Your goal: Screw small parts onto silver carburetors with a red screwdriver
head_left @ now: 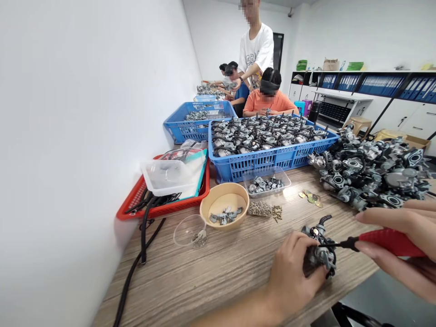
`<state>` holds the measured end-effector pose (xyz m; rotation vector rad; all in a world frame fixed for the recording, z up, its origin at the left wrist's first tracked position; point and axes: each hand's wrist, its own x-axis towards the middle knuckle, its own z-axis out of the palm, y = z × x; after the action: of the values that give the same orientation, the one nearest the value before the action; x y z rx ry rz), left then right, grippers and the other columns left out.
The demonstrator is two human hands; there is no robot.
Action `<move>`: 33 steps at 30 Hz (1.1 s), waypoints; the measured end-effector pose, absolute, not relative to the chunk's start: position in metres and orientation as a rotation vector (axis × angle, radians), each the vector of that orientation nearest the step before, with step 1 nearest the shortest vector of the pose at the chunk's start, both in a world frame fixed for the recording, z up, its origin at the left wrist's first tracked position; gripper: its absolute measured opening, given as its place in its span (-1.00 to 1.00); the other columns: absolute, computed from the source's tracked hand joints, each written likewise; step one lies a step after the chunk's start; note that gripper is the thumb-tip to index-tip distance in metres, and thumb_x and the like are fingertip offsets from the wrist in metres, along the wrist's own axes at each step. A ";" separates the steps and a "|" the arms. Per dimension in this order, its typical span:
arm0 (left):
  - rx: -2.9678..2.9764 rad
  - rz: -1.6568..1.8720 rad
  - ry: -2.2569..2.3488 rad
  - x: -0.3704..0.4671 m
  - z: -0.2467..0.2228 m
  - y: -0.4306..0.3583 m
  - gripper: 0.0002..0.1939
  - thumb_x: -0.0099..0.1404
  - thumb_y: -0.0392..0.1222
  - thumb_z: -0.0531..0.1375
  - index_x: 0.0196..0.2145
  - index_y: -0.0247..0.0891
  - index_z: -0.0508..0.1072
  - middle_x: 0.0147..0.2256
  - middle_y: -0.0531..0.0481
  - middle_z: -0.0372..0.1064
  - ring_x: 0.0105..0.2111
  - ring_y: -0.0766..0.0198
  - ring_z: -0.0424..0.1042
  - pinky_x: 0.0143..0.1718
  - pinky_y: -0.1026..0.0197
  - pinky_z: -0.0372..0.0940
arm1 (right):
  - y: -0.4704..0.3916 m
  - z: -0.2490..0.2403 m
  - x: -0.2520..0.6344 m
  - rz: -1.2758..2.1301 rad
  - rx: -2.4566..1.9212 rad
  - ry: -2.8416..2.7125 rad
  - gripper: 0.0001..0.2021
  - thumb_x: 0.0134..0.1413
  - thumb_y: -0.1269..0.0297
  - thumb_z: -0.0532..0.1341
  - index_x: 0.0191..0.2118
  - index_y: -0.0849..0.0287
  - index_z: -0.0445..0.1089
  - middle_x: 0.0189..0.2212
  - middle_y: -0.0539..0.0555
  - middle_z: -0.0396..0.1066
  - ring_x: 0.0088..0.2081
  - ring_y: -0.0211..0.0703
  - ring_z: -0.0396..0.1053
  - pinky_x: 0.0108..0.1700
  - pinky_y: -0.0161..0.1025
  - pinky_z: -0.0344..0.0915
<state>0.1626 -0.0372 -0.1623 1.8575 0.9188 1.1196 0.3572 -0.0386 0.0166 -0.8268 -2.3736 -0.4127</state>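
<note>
At the lower right of the frame, the left hand (293,268) curls half-closed round a carburettor (320,250), probably compact, stiff and fairly heavy, best gripped by its body; the right hand (405,231) closes loosely on a red-handled screwdriver (391,242), its shaft against the metal

Left hand (293,270): lower centre-right of the frame, low over the desk; fingers bent and curled, thumb opposed from the nearer side, back of the hand turned mostly up, grip closed around a held part. Left forearm: bare, entering from the bottom edge and slanting up to the right. Right hand (405,247): right edge of the frame, partly cut off; index finger extended along the top of a held handle, thumb beneath, both pointing left, grip closed. Right wrist and forearm: outside the frame.
</note>
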 end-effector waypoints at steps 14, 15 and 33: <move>1.853 1.132 0.905 0.163 -0.165 -0.036 -0.60 0.17 -0.39 0.43 -0.03 -0.29 0.53 -0.09 -0.16 0.52 -0.08 -0.06 0.57 -0.10 -0.04 0.45 | -0.045 0.018 0.355 -0.549 -0.961 -2.428 -0.91 0.43 0.33 0.12 -0.05 0.09 0.36 -0.43 -0.06 0.58 -0.55 -0.18 0.48 -0.48 -0.18 0.30; 1.857 1.132 0.904 0.163 -0.165 -0.036 -0.60 0.17 -0.39 0.43 -0.03 -0.29 0.53 -0.09 -0.15 0.52 -0.08 -0.06 0.56 -0.10 -0.04 0.45 | -0.045 0.018 0.355 -0.556 -0.960 -2.438 -0.90 0.43 0.31 0.12 -0.04 0.10 0.36 -0.40 -0.02 0.60 -0.51 -0.16 0.51 -0.46 -0.18 0.32; 1.873 1.122 0.895 0.162 -0.164 -0.036 -0.59 0.19 -0.38 0.43 -0.02 -0.25 0.50 -0.08 -0.15 0.52 -0.07 -0.06 0.56 -0.09 -0.02 0.43 | -0.048 0.015 0.355 -0.521 -0.950 -2.459 -0.87 0.39 0.32 0.13 -0.05 0.02 0.39 -0.38 -0.03 0.61 -0.48 -0.09 0.54 -0.50 -0.15 0.34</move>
<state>0.1615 -0.0359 -0.1637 1.8726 0.8950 1.1216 0.3549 -0.0476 0.0149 -0.9499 -2.4591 -0.5208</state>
